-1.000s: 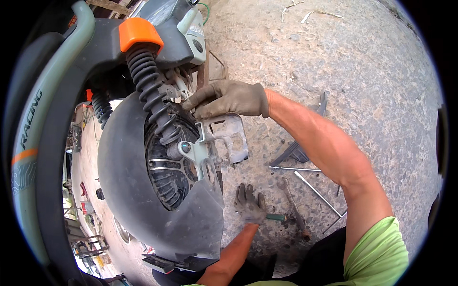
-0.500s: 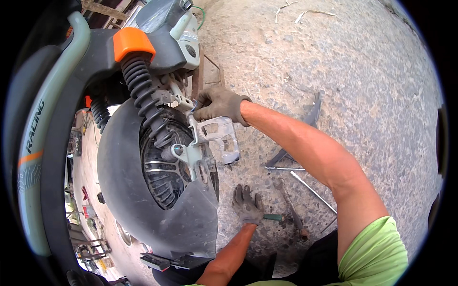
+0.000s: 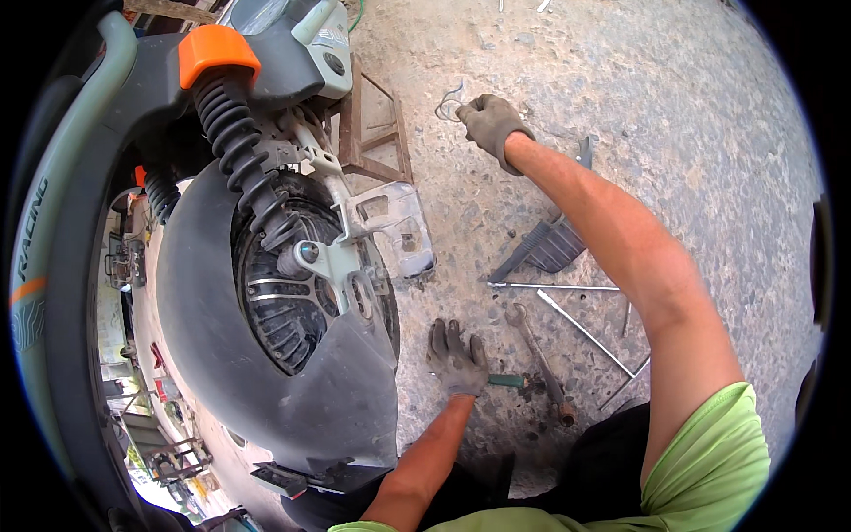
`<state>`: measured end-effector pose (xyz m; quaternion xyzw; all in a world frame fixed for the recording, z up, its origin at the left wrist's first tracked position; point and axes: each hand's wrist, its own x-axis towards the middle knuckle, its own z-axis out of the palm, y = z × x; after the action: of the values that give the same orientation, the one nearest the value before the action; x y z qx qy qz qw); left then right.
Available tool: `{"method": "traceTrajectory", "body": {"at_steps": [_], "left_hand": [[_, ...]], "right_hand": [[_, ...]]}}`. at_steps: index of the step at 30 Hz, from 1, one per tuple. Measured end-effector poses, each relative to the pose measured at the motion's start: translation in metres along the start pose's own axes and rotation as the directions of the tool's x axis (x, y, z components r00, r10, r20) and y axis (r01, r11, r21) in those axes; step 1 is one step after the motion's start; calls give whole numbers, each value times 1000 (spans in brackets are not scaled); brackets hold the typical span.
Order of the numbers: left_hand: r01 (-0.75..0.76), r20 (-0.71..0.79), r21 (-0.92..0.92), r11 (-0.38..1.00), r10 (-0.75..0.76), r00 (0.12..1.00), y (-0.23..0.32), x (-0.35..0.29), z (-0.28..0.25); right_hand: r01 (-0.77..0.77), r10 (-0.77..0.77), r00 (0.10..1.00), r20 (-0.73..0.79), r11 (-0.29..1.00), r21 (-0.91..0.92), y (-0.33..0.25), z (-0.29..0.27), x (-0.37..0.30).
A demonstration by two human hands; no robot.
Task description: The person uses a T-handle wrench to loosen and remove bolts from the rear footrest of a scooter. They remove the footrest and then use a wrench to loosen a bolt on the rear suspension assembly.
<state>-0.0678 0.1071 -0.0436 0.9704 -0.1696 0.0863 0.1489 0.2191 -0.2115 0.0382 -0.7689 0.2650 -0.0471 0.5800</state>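
Observation:
My gloved right hand (image 3: 494,124) is stretched out above the ground at the far middle, its fingers pinched on a thin curled wire (image 3: 448,108). The gloved left hand (image 3: 457,355) lies flat with fingers apart on the concrete beside the wheel. Under its palm, and partly hidden by it, is a screwdriver with a green handle (image 3: 506,380). To the left stands a scooter's rear wheel (image 3: 288,301) under a dark mudguard (image 3: 199,328). Next to it are a black spring shock absorber (image 3: 239,146) with an orange cap and a grey metal bracket (image 3: 403,226).
A rusty open-end wrench (image 3: 541,363), a T-shaped socket wrench (image 3: 589,337) and another long metal rod (image 3: 554,286) lie on the rough concrete. Beyond them is a dark plastic part (image 3: 554,246). A rusty metal stand (image 3: 377,133) is beside the scooter.
My right hand has moved from the bracket out to the right and away, carrying the wire. The left hand stays flat on the ground. The view has shifted slightly.

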Motion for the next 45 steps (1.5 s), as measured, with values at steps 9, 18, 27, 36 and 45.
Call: {"method": "traceTrajectory", "body": {"at_steps": [9,18,27,36,45], "left_hand": [[-46,-49,2,999,46,998,-6,-11,9],[45,-6,64,997,-45,999,-1,-12,9],[66,104,13,998,-67,992,-25,-2,5],[-65,411,-102,993,102,906,-59,26,-62],[152,789,8,988,-99,606,95,-2,-51]], "right_hand": [[1,43,955,293,989,-149,17,-53,-22],[116,93,876,474,912,-393,12,-100,-80],[339,167,846,507,566,-752,-2,-134,-121],[482,174,818,549,316,-817,-4,-123,-151],[639,146,736,661,173,-750,-10,-98,-158]]}}
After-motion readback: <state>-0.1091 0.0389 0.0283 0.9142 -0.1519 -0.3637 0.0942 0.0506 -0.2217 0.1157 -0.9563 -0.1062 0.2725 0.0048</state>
